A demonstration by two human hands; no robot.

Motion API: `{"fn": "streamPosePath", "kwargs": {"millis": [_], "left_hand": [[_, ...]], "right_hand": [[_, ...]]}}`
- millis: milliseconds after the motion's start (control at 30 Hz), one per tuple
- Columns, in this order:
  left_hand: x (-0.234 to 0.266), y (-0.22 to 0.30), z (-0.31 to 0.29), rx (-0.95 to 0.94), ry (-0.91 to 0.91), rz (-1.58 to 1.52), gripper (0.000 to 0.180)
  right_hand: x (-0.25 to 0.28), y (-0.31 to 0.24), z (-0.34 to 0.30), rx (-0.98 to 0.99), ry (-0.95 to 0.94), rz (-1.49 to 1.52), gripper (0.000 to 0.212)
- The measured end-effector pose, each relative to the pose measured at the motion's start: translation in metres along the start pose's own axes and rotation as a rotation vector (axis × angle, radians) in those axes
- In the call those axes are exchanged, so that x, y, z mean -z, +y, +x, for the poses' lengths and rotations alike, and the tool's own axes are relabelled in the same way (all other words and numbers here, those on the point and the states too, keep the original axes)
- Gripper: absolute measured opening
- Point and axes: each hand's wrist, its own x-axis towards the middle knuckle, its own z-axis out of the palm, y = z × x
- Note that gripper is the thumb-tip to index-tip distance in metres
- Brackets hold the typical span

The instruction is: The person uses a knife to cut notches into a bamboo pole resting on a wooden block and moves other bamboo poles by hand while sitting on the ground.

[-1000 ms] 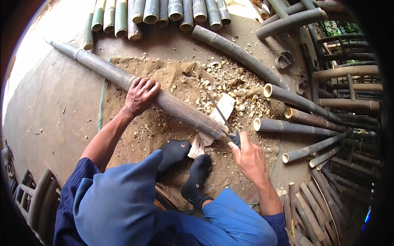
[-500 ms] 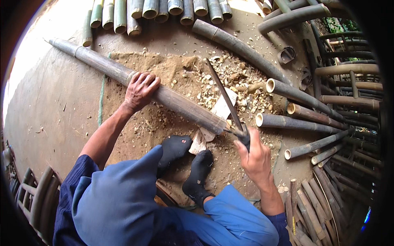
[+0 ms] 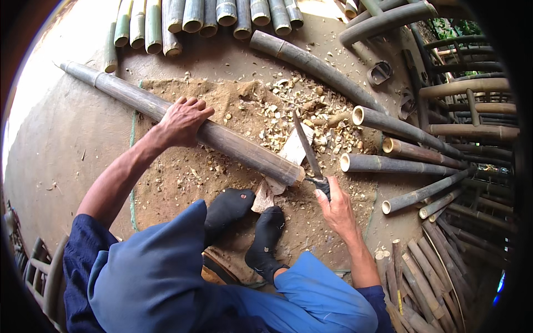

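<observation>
A thick bamboo pole (image 3: 239, 150) slants across the sacking from far left to its cut end near my feet. My left hand (image 3: 186, 121) is closed over the top of the pole, around its middle. Just right of the cut end, my right hand (image 3: 337, 208) grips the dark handle of a long-bladed knife (image 3: 306, 143), whose blade points up and away, apart from the pole. Pale wood (image 3: 264, 195) shows under the pole's end, beside my dark-socked feet (image 3: 265, 236).
Wood chips (image 3: 333, 133) litter the brown sacking (image 3: 166, 172). Several cut bamboo lengths (image 3: 226, 14) lie in a row at the far side. More poles (image 3: 388, 164) point inward from the right, near a bamboo rack (image 3: 472, 89). A curved pole (image 3: 311, 64) lies beyond the chips.
The knife has drawn back from the pole's cut end, and its blade has swung, showing more of its flat side. The view has shifted slightly. My left hand stays on the pole.
</observation>
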Motion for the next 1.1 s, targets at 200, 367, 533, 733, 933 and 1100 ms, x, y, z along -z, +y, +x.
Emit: {"fn": "streamPosePath", "kwargs": {"millis": [200, 367, 533, 733, 933, 1100], "left_hand": [[-0.022, -0.012, 0.012, -0.022, -0.012, -0.070, 0.044], [-0.034, -0.014, 0.001, -0.050, 0.173, -0.073, 0.044], [-0.037, -0.008, 0.008, -0.086, 0.166, -0.036, 0.043], [-0.041, -0.015, 0.001, -0.055, 0.222, -0.050, 0.038], [-0.032, -0.012, 0.008, -0.112, 0.271, -0.068, 0.041], [-0.046, -0.018, 0.004, -0.042, 0.285, -0.014, 0.042]], "right_hand": [[-0.003, -0.003, 0.005, -0.052, -0.102, -0.258, 0.037], [0.009, -0.056, 0.013, 0.496, 0.281, -0.193, 0.034], [-0.018, 0.012, 0.007, -0.050, -0.199, -0.532, 0.031], [0.023, -0.072, 0.026, 0.290, 0.101, -0.206, 0.029], [-0.026, 0.020, 0.021, 0.051, -0.128, -0.499, 0.028], [0.011, -0.049, 0.023, 0.045, -0.091, -0.310, 0.030]]}}
